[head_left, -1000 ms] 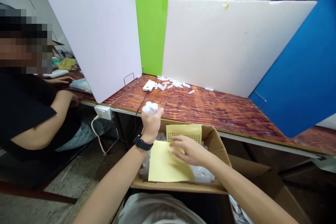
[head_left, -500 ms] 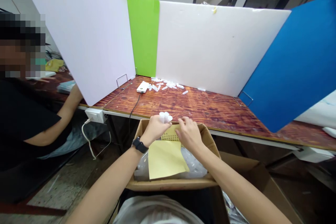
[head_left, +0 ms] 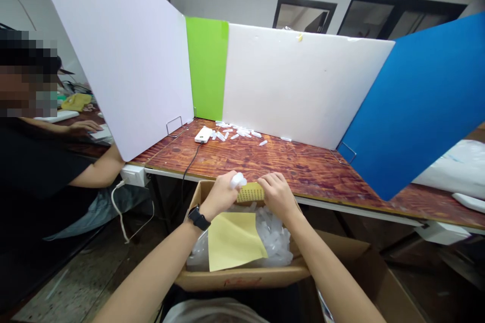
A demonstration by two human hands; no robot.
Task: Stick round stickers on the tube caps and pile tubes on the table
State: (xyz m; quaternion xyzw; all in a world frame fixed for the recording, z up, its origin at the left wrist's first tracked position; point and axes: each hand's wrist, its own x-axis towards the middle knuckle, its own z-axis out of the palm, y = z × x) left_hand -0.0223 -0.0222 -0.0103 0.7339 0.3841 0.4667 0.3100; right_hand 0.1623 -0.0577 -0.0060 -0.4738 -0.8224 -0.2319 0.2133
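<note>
My left hand (head_left: 221, 194), with a black watch on its wrist, is closed around a few white plastic tubes (head_left: 238, 180) whose round ends point up. My right hand (head_left: 278, 193) pinches the right edge of a yellow sheet (head_left: 250, 192) printed with rows of small dark dots. The sheet's left end reaches my left fingers; whether they grip it is unclear. Both hands are over an open cardboard box (head_left: 242, 281). Inside lie many translucent white tubes (head_left: 275, 242), partly covered by a plain yellow paper (head_left: 235, 242).
Loose white tubes (head_left: 242, 132) lie on the wooden table (head_left: 212, 161) beside a white device (head_left: 203, 135) with a black cable. White, green and blue panels (head_left: 417, 106) enclose the table. A person (head_left: 41, 176) sits at left, and a power socket (head_left: 134, 175) hangs at the table edge.
My right hand has closed on the dotted sheet's edge. The tubes in my left hand have tilted. The view has shifted, and the co-worker's other hand now shows at left.
</note>
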